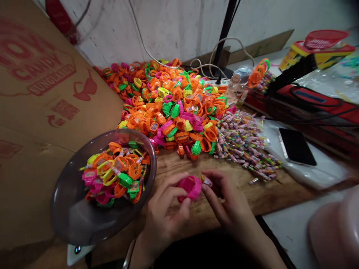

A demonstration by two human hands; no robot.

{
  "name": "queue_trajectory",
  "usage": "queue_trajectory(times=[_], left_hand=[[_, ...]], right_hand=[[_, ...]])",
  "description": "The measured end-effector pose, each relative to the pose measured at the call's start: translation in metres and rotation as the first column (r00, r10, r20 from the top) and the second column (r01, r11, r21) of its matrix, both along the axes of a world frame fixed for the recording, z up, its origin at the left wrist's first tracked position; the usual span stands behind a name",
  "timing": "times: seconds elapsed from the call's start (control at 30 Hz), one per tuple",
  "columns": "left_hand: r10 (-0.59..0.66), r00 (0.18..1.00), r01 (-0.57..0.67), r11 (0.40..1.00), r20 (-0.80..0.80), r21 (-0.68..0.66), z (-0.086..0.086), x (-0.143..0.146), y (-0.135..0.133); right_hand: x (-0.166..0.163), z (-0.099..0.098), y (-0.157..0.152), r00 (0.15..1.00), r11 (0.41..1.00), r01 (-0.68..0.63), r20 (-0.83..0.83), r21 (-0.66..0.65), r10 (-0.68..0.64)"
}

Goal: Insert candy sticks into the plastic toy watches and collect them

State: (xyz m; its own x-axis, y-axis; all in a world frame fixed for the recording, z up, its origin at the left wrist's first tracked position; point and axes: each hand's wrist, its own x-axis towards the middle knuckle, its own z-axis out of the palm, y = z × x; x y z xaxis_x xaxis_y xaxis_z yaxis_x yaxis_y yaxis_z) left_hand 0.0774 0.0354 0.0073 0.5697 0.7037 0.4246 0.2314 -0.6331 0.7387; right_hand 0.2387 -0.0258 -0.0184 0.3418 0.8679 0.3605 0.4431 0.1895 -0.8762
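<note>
My left hand (169, 205) grips a pink toy watch (191, 187) by its band, held just above the wooden table. Close beside it on the right, my right hand (224, 196) pinches a small wrapped candy tube (206, 181) between thumb and fingers. Behind both hands lies a big heap of plastic toy watches (168, 108) in orange, pink, green and yellow. A pile of similar wrapped candy tubes (244, 140) spreads out to the right of that heap. To the left, a dark see-through bowl (75, 220) holds more toy watches mixed with candy tubes.
A cardboard box (36, 112) stands along the left side. On the right are a phone (297, 146) on plastic film, a red machine (316, 101) with a black arm, and a yellow tub (314, 56). A bottle (235, 89) and a black pole (224, 37) stand at the back.
</note>
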Motion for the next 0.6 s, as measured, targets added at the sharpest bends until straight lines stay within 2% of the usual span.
queue_trajectory(times=[0.1,0.2,0.37,0.5,0.6], left_hand=[[0.027,0.997,-0.014,0.984,-0.072,0.176,0.02,-0.011,-0.005],[0.05,0.989,-0.013,0.968,-0.142,0.251,0.033,-0.016,-0.008],[0.036,0.98,0.022,0.957,-0.194,0.288,0.043,-0.02,-0.011],[0.039,0.986,-0.003,0.976,-0.162,0.219,0.044,-0.023,-0.012],[0.065,0.991,-0.064,0.998,-0.114,0.009,0.042,-0.024,-0.013]], right_hand=[[-0.001,0.023,-0.009,0.977,0.998,-0.002,0.212,0.058,-0.01],[0.0,0.036,-0.012,0.942,0.991,-0.017,0.335,0.133,-0.029],[-0.004,0.035,-0.017,0.867,0.988,-0.055,0.498,0.142,-0.024],[-0.003,0.033,-0.023,0.721,0.981,-0.098,0.692,0.167,-0.046],[-0.001,0.04,-0.023,0.627,0.975,-0.153,0.779,0.163,-0.032]])
